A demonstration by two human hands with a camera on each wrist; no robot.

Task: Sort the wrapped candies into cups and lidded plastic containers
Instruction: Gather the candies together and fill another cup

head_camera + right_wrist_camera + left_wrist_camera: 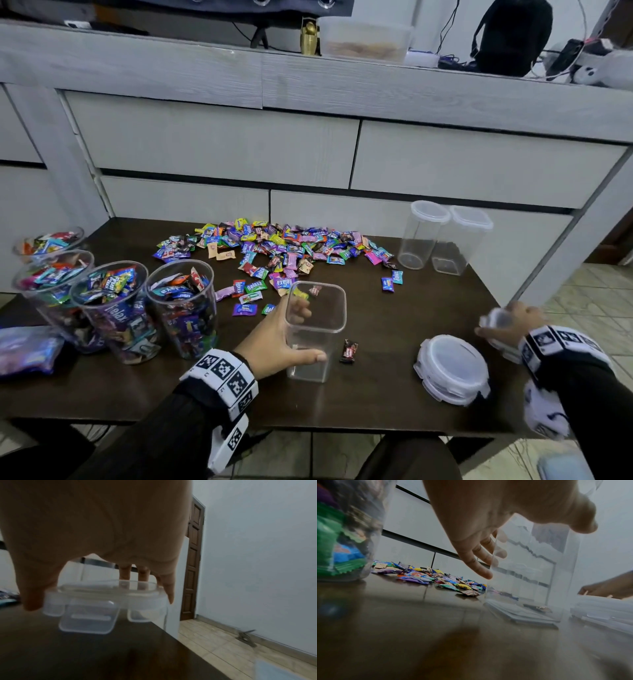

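Two hands busy; my left hand point(274, 337) wraps empty square container point(315, 329) at table point(383, 404) centre, fingers curled round wall; my right hand point(96, 534) pinches clip lid point(102, 599) near right edge; candy pile point(274, 250) behind; risk: light container tips, lid slips floorward.

"Relaxa" on purple, green and red candies point(283, 283) loose on my worktop point(394, 404); "Relaxa" again on a wrapper in one cup point(118, 317). Other print unreadable.
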